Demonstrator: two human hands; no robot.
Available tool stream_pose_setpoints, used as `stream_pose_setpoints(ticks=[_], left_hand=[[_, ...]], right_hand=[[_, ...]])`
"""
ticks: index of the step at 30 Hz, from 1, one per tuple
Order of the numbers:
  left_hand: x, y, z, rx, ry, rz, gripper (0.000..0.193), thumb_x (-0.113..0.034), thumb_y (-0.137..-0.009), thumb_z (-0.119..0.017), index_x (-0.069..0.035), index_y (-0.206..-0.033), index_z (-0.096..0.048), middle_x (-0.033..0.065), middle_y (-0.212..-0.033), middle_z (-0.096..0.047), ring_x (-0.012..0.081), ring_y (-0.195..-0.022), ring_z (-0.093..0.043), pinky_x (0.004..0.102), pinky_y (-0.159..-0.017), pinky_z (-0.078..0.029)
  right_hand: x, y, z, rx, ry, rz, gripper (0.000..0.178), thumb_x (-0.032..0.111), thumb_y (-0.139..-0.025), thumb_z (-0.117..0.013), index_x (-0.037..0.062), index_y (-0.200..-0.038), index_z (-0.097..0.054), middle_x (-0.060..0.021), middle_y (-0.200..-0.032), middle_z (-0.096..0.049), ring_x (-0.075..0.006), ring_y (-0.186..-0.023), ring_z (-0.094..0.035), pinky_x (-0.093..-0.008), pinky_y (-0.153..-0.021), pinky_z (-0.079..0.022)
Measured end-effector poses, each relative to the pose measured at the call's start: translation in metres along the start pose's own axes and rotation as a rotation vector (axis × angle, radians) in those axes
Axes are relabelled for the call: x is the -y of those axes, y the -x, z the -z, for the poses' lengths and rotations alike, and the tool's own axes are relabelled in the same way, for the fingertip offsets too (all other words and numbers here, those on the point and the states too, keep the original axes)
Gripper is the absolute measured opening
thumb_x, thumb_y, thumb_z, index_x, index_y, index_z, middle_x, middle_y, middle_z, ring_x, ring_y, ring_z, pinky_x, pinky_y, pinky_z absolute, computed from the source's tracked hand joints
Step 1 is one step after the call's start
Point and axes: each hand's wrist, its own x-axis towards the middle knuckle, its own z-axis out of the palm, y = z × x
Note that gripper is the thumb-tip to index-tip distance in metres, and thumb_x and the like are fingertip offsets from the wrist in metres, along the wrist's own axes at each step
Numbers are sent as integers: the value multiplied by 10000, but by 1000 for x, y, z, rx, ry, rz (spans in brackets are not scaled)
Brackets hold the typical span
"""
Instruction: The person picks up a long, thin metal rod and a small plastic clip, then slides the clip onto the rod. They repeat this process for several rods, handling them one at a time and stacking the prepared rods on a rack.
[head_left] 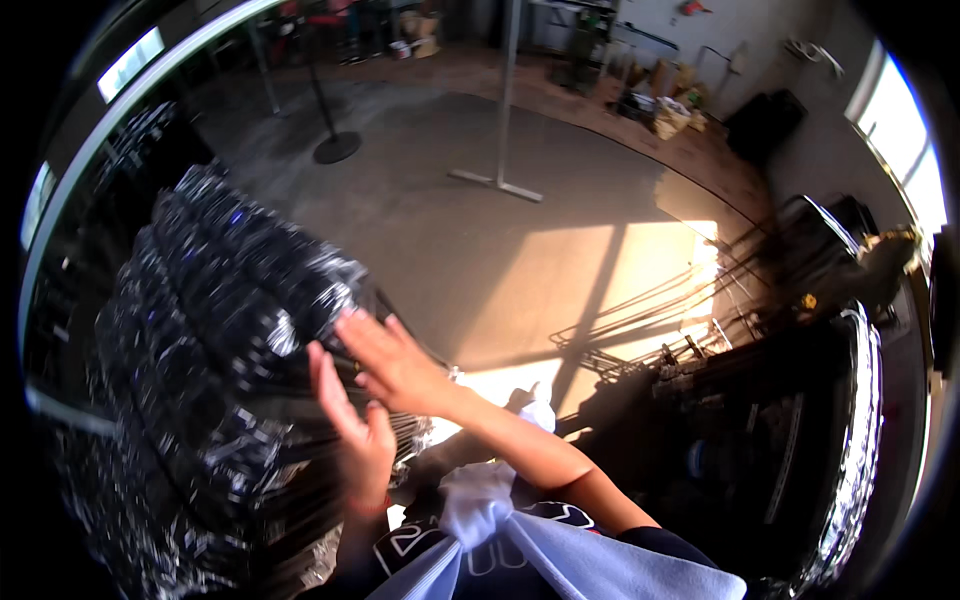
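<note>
A thick row of shiny black plastic-covered pieces (pixel 240 290), which look like wrapped garments, fills my left side. My right hand (pixel 395 365) reaches across with its fingers stretched out, the fingertips at the near right edge of the plastic. Just below it, my left hand (pixel 358 435) is raised with straight fingers beside the same row. I see nothing held in either hand. Whether the fingertips press on the plastic or only hover beside it, I cannot tell. Motion blurs the plastic around them.
A metal rail (pixel 115 105) curves above the row. On the floor stand a pole with a round black base (pixel 336 148) and a silver stand with a bar foot (pixel 495 185). Dark racked goods (pixel 740 430) are at the right. Bags (pixel 670 117) lie by the far wall.
</note>
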Motion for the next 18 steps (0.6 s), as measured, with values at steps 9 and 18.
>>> stream_pose_setpoints(ticks=[9,18], left_hand=[[3,-80,-262,6,105,-25,352,-43,-825,-399,86,-1151,-377,256,-1283,-349,342,-1208,-357,424,-1022,-256],[1,-143,-534,940,212,-263,399,-267,-905,-289,1,-1055,-543,159,-1185,-500,335,-1180,-398,480,-1040,-157]], right_hand=[[-167,37,184,207,-395,-73,425,169,-845,-443,-20,-1224,-409,-201,-1185,-488,-346,-1038,-511,-388,-857,-427],[-346,101,355,-280,-433,-562,171,63,-790,-490,-32,-930,-513,-198,-933,-580,-295,-861,-577,-376,-708,-446]])
